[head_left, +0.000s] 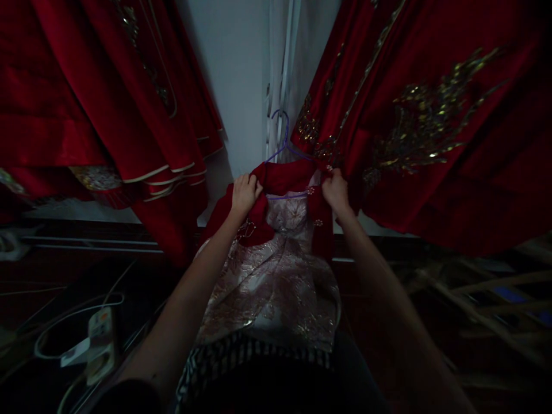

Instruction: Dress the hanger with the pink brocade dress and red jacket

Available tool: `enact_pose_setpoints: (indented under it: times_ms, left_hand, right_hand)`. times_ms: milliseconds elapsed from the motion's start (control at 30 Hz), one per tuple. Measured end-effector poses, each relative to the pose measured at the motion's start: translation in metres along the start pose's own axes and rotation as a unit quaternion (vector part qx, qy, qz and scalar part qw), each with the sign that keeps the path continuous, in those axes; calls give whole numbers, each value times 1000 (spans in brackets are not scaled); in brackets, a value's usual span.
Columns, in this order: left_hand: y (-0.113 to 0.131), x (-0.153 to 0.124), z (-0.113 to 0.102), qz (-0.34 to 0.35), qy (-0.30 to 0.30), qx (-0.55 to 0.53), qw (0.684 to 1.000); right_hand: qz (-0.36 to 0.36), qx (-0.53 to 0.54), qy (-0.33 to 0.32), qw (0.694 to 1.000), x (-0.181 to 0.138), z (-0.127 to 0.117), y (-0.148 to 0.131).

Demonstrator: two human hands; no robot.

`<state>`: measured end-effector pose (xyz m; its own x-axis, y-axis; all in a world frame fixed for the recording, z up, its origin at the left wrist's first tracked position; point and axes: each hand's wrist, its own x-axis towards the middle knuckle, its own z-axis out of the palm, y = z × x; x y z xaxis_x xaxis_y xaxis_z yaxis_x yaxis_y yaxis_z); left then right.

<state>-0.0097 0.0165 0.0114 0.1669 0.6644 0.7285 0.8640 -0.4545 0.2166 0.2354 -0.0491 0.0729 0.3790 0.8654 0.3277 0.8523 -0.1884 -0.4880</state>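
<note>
A small red garment with a pale gold-patterned lining hangs on a purple wire hanger in front of me. My left hand is closed on the garment's left shoulder. My right hand is closed on its right shoulder. The pale fabric drapes down toward my body between my forearms.
Large red embroidered gowns hang at the left and right, with a white wall between them. A white power strip with cables lies on the dark floor at the lower left. Wooden bars slant at the lower right.
</note>
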Motion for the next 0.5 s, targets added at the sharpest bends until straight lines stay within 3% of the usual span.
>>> enact_pose_setpoints:
  times_ms: [133,233,367,500]
  left_hand:
    - [-1,-1,0,-36,34,-9,999]
    - [-19,7,-8,-9,15,0,1000]
    - [-30,10,-13,25,-15,2,1000]
    - [-7,-2,-9,-13,4,-10,1000]
  right_hand:
    - [-43,7,-132,990,-50,56,-30]
    - [-54,38,-177,982,-75,76,-26]
    - [-53,65,-175,981,-67,59,-2]
    - [-80,136,-77,984,-48,30,8]
